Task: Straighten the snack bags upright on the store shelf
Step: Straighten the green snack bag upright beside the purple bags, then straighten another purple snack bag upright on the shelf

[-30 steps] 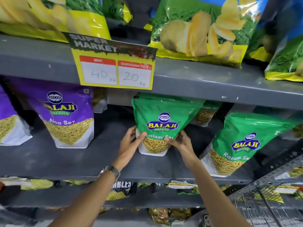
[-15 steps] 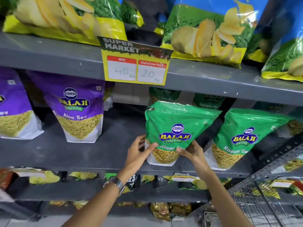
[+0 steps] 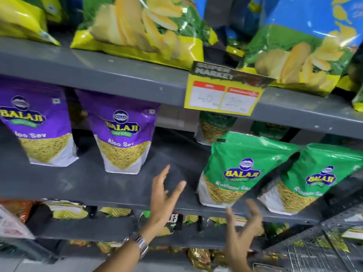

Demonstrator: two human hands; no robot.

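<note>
A green Ratlami Sev bag (image 3: 241,169) stands upright near the front of the grey middle shelf (image 3: 110,185), with a second green bag (image 3: 314,179) to its right. Two purple Aloo Sev bags, one (image 3: 122,134) and another (image 3: 37,124), stand upright further left. My left hand (image 3: 165,195) is open in front of the shelf, left of the green bag and apart from it. My right hand (image 3: 243,226) is open below the green bag, touching nothing. More green bags (image 3: 216,126) stand at the back.
Large chip bags (image 3: 145,30) fill the upper shelf, whose lip carries a yellow price tag (image 3: 224,95). Fallen packets (image 3: 66,211) lie on the lower shelf. A wire rack (image 3: 318,250) is at the bottom right. Bare shelf lies between the purple and green bags.
Both hands have let go of the green Ratlami Sev bag and pulled back with fingers spread. The view has swung left, so the bags appear further right.
</note>
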